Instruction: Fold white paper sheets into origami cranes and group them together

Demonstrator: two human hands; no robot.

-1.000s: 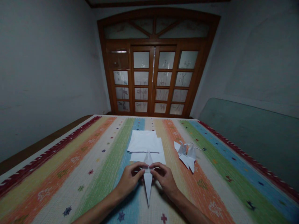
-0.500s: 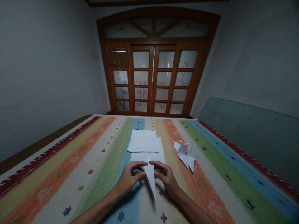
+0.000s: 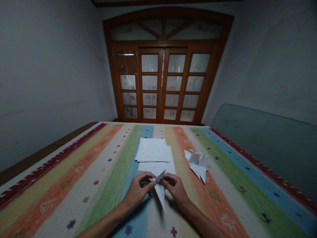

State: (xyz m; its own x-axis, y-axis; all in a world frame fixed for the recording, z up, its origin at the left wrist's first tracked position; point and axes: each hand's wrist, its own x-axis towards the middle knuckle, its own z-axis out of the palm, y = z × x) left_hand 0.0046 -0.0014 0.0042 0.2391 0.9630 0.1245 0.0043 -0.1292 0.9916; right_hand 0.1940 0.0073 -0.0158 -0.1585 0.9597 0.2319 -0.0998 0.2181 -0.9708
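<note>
Slantwise, the folded paper (image 3: 160, 193) points down toward the person

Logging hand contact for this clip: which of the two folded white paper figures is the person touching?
The pointed folded paper piece, pinched between the left hand and right hand. The other, an origami crane, lies apart to the right, with neither hand on it.

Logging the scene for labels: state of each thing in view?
Left hand: pinching the paper's left side
Right hand: pinching the paper's right side
Folded paper: pointed, held between hands
Paper sheets: stacked flat on cloth
Paper crane: folded, lying on cloth
Striped cloth: spread out
Glass doors: shut
</note>
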